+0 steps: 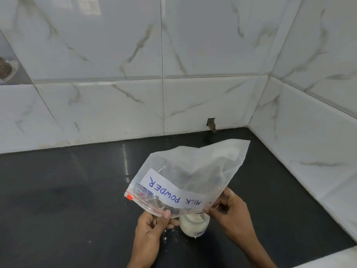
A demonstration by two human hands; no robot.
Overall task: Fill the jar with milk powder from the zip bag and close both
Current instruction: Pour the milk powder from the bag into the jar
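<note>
- Closest to the camera, 2 bare forearms come up from the bottom edge over the dark glossy bench (58,200).
- Left hand (152,227): its grip is pinching the zip bag (193,171) at the mouth, thumb on top of the plastic right by the red zip strip (143,203), other fingers curled underneath.
- Right hand (229,207): grip pressed onto the other side of the bag's mouth, fingertips on the plastic just past the end of the label.
- Between the 2 hands sits the jar (195,225), standing upright on the bench near its front edge, lid off. It's packed with white powder, heaped right up at the rim.
- A few specks of spilled powder (170,234) on the bench, just left of the jar's base.
- The bag is flipped mouth-down, held up off the bench with the opening directly over the jar and looks to be touching the top of it. Its closed bottom end points up and away toward the far right corner of the bench.
- White label (172,190) on the bag reads "MILK POWDER" in blue marker, upside down from here. The bag looks pretty much drained, just a powdery film on the inside.
- Further back, the bench meets marble-look wall tiles (116,55), with a small chipped notch (211,124) in the tile at the bench's far edge.
</note>
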